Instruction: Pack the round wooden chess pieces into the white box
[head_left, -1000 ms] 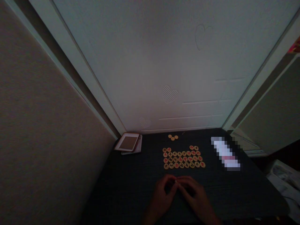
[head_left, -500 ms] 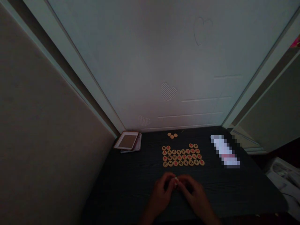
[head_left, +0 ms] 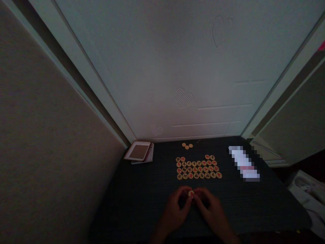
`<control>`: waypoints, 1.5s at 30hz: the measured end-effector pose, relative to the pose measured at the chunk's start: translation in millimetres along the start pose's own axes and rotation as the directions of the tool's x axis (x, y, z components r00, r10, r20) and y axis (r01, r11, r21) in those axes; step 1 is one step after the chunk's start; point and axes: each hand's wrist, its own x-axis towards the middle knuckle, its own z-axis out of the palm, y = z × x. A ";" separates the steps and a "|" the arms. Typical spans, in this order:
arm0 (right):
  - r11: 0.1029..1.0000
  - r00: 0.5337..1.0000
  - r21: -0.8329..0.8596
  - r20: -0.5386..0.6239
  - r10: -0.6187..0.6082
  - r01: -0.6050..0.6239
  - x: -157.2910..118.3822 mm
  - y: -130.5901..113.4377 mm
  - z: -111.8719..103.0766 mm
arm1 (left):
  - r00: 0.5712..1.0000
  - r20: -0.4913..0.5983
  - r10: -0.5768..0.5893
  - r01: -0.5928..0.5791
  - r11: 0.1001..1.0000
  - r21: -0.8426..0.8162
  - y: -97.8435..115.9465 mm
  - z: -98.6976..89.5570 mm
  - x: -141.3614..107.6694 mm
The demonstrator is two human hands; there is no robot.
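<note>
Between the fingertips of both hands is a round Chinese chess piece [head_left: 191, 194] with a red mark on its face. My left hand [head_left: 177, 206] pinches it from the left, and my right hand [head_left: 208, 204] closes on its right edge. Just beyond my hands, several Chinese chess pieces [head_left: 196, 169] with red or black characters lie in close rows. The farthest row holds only a pair at each end, one pair ending with a black-marked piece [head_left: 212, 157]. Farther back, 3 pieces [head_left: 187, 147] with no visible marks lie in a small cluster.
The dark table [head_left: 142, 193] stands against a white panel [head_left: 162, 74] with embossed hearts. Shallow box parts [head_left: 139, 151] overlap at its back left. A pixelated bright object [head_left: 244, 163] lies on the right. White items [head_left: 308, 193] are beyond the table's right edge.
The piece in my fingers has turned, and its red-marked face now shows more clearly. Both hands stay in nearly the same place. The camera view has shifted slightly.
</note>
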 end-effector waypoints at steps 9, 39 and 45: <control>0.999 1.000 0.046 -0.013 0.021 -0.020 1.6 2.9 1.8 | 0.996 0.038 0.076 -0.077 0.996 0.044 2.9 -4.2 0.5; 0.812 0.950 -0.545 0.309 -0.038 0.209 212.1 -35.2 -41.6 | 0.998 0.031 0.062 -0.064 0.996 0.063 -8.1 -4.8 -3.1; 0.771 0.959 -0.609 0.285 -0.004 0.184 216.0 -31.1 -44.1 | 0.995 0.053 0.084 -0.087 0.994 0.059 -8.2 -6.1 -2.5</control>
